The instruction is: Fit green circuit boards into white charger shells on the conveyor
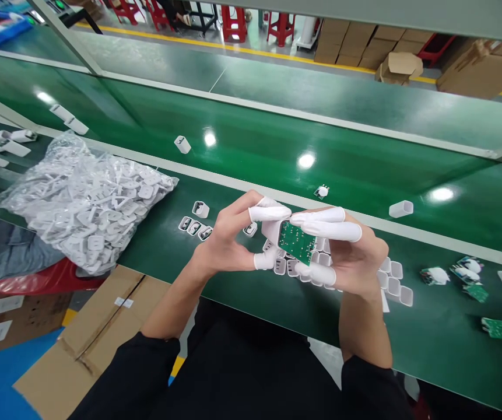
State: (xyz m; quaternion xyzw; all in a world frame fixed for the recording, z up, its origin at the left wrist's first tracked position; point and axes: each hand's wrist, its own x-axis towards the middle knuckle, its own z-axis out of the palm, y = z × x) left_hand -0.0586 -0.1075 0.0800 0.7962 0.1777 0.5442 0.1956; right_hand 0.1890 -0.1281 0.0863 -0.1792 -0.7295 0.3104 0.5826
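Note:
Both hands meet over the green workbench, with white covers on several fingertips. My left hand [228, 236] closes its thumb and fingers on a white plastic housing [270, 232]. A green circuit board [297, 242] is pinched between the thumb and fingers of my right hand [358, 251], its soldered face toward me. The board's left end is at the housing's opening; I cannot tell how far inside it reaches. Below the hands stand rows of white housings [280, 266], partly hidden by my fingers. Several more housings [194, 227] with parts inside sit left of my left hand.
A clear bag of white plastic pieces [97, 210] lies at the left. Loose circuit boards [495, 328] rest at the right. One housing [401, 209] and a small board [322, 191] are on the moving-belt-like green strip [251, 169]. Cardboard [97, 326] and another person's leg [10, 248] are lower left.

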